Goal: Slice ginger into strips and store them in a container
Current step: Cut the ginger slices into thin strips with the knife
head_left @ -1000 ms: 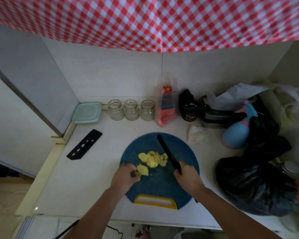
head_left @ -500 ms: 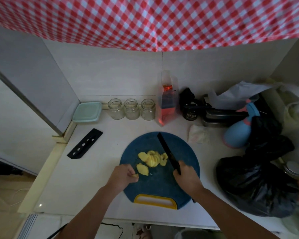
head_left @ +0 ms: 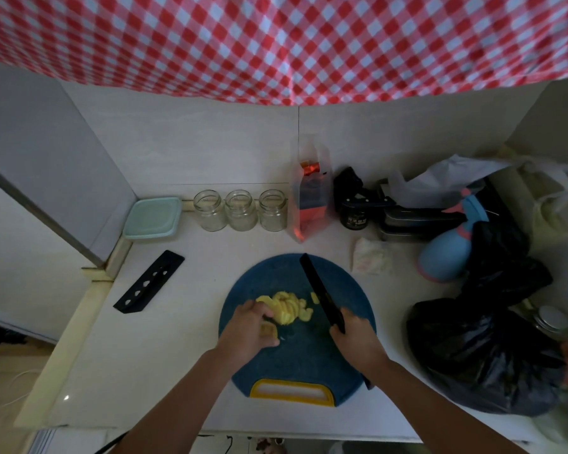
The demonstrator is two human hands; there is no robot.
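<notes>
- The ginger (head_left: 291,309) lies as a pile of yellow slices on the left half of the round blue board (head_left: 309,358), which sits on the counter (head_left: 177,322) with its yellow handle toward the person.
- The left hand (head_left: 250,330) rests at the pile's left edge, its fingers curled down onto the slices. One slice shows just under the fingertips.
- The right hand (head_left: 358,344) has its fingers wrapped round the handle of the black knife (head_left: 320,290).
- The blade points away and to the left, just right of the pile, with one small piece beside it. I cannot tell whether the edge touches the board.
- A pale green lidded container (head_left: 153,217) stands at the back left corner, well apart from the board.
- Three empty jars (head_left: 241,209) stand in a row just right of it.
- A black sheath (head_left: 149,281) lies on the counter left of the board.
- At the right are a blue spray bottle (head_left: 446,253) and a black bag (head_left: 486,348).
- A red checked cloth (head_left: 276,44) hangs overhead.
</notes>
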